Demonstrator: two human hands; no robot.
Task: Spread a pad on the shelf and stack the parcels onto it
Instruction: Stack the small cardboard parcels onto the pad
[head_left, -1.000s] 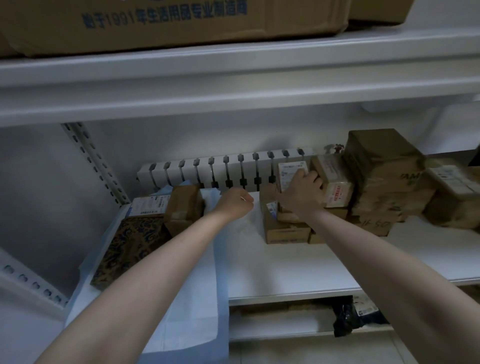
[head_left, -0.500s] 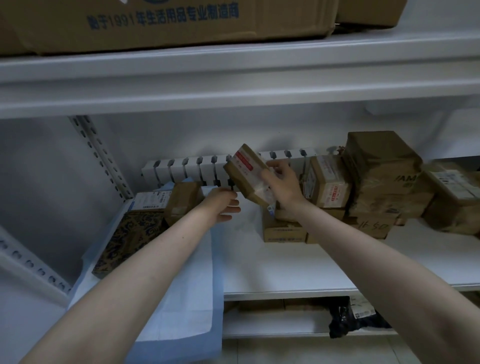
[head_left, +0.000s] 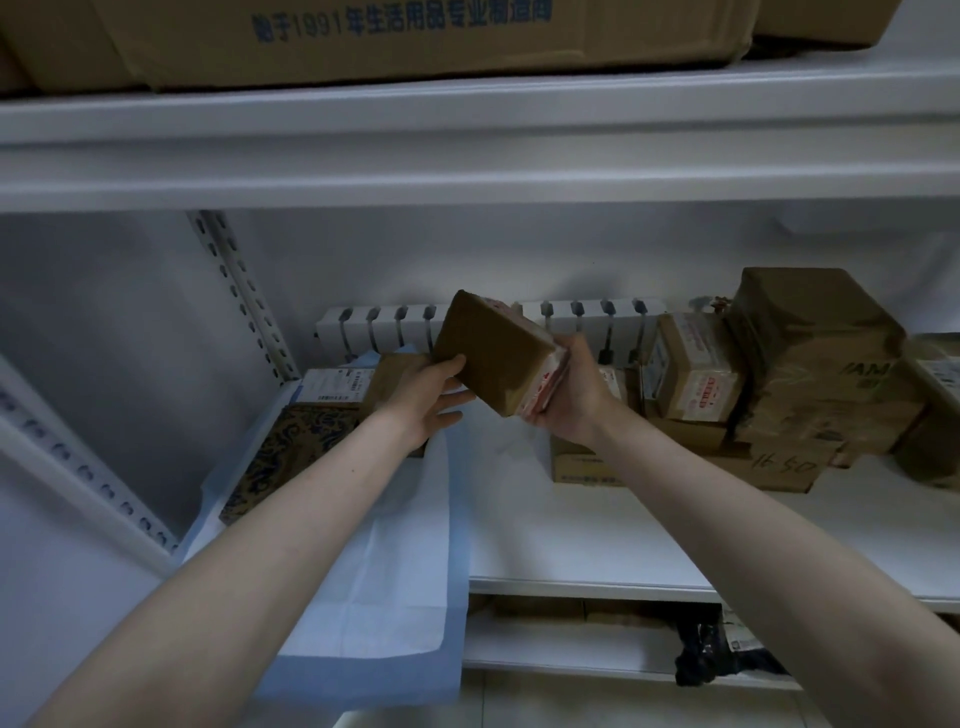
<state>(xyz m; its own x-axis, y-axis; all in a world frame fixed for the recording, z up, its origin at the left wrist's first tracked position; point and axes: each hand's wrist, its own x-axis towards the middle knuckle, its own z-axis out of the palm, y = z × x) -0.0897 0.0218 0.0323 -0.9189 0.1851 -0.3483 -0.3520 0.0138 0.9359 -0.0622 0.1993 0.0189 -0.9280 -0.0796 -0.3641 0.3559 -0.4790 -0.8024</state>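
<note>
Head camera view: a brown parcel (head_left: 493, 353) is held tilted in the air above the shelf (head_left: 597, 540), between the two hands. The right hand (head_left: 574, 395) grasps it, fingers curled round its lower right end where red-printed tape shows. The left hand (head_left: 426, 397) lies at its lower left edge, released, with its fingers straight; the thumb touches the parcel's dark face and the other fingers reach under it. Below and left of the parcel, the blue-edged white pad (head_left: 400, 561) is spread on the shelf, its near end hanging over the front edge. On the pad lie a dark patterned box (head_left: 291, 452), a labelled parcel (head_left: 335, 384) behind it, and a small brown box (head_left: 392, 371) partly hidden by the left hand. Right of the hands a pile of parcels (head_left: 789, 384) sits on bare shelf. A large carton (head_left: 363, 47) rests on the shelf above.
</note>
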